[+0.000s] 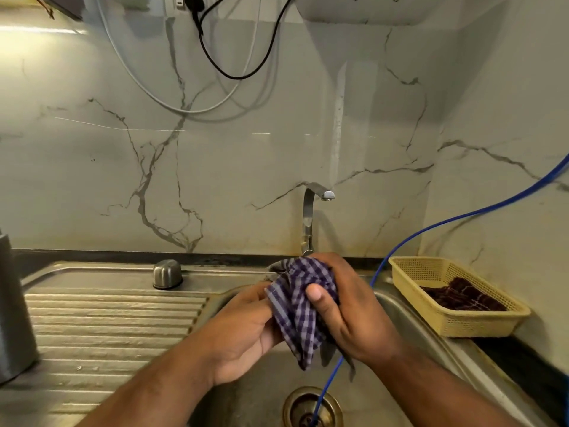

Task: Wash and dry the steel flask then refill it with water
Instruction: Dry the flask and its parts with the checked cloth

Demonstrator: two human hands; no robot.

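Step in hand: drying, by my reading — both hands work a checked cloth [300,306] over the sink basin [409,315], and whatever they dry is wrapped inside it.
Left hand [243,331]: cupped under the cloth's left side, fingers curled onto the fabric.
Right hand [348,306]: clenched around the bunched cloth, thumb pressed on the front.
Flask: the body is not clearly seen; it may be inside the cloth, or it may be the grey steel cylinder [14,306] at the left edge — I cannot tell which.
Cap: one domed steel cap [167,274] stands on the drainboard rim, apart from the hands.
Next move: likely unwrap the cloth, set it aside, then bring the flask's mouth under a water outlet for refilling.
Count: one tap [311,217], not running; one blue hose [462,215] trailing into the drain [312,406]; one yellow basket [455,326] holding one dark cloth [462,295].
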